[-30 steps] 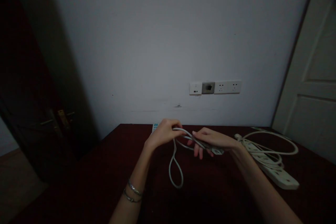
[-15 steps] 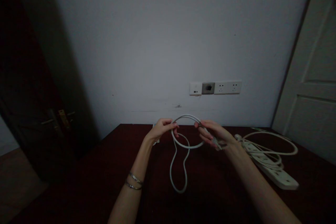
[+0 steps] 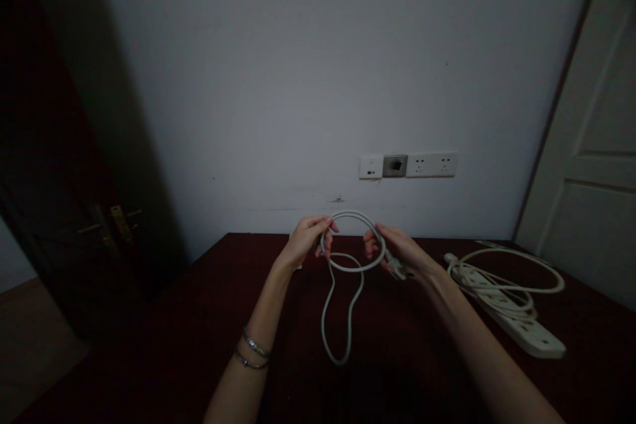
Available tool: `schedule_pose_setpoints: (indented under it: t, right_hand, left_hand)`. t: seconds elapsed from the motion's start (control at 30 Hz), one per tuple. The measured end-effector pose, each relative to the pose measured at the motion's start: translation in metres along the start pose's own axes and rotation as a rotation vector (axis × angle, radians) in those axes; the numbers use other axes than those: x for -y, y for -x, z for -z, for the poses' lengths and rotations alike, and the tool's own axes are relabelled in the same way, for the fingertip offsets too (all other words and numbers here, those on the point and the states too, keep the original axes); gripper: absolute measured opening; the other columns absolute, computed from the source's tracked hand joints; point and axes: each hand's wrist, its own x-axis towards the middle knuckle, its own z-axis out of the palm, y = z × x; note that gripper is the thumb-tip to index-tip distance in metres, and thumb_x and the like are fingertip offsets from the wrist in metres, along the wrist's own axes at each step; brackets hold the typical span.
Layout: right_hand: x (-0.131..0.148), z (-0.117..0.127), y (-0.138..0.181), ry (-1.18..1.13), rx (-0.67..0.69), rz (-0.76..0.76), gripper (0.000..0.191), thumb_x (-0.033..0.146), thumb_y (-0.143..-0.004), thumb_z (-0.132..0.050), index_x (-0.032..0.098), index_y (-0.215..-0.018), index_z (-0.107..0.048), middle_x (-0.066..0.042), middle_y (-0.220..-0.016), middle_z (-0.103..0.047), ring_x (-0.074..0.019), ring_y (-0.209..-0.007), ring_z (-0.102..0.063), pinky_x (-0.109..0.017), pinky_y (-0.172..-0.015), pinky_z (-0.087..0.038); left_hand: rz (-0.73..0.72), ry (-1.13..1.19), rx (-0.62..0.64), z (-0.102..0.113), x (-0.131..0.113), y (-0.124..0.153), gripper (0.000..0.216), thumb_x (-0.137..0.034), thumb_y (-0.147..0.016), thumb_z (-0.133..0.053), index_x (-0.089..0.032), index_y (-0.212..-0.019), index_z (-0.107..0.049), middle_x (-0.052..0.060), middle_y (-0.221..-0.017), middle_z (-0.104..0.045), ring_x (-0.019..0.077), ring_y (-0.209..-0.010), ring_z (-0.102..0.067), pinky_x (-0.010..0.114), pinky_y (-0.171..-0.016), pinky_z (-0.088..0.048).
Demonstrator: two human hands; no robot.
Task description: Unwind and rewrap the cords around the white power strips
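A white cable point(image 3: 350, 265) is held up above the dark red table point(image 3: 397, 358). My left hand point(image 3: 305, 242) pinches the left side of a round loop of it. My right hand point(image 3: 397, 250) grips the loop's right side, with the cable's plug end sticking out beside its palm. A longer loop of the same cable hangs down between my forearms to the tabletop. Two thin bracelets sit on my left wrist.
A white power strip point(image 3: 517, 324) with its coiled cord lies on the table at the right. Wall sockets point(image 3: 407, 165) are set in the wall behind. A dark door point(image 3: 59, 179) stands at the left, a white door point(image 3: 591, 146) at the right.
My hands have risen from near the table and moved apart, forming the cable into a round loop between them. The hanging loop has lengthened slightly.
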Motion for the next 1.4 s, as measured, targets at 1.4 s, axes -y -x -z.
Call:
schedule_pose_setpoints:
  t: [1.4]
  right_hand:
    - [0.060, 0.021, 0.032, -0.206, -0.503, 0.349, 0.024, 0.040, -0.076, -0.063, 0.018, -0.077, -0.055, 0.009, -0.044, -0.031, -0.0055, -0.038, -0.035, -0.013, -0.031, -0.034]
  left_hand:
    - [0.555, -1.021, 0.420, 0.004, 0.044, -0.002, 0.024, -0.007, -0.070, -0.050, -0.015, -0.093, -0.053, -0.002, -0.055, -0.055, 0.0116, -0.041, -0.051, 0.022, -0.045, -0.039]
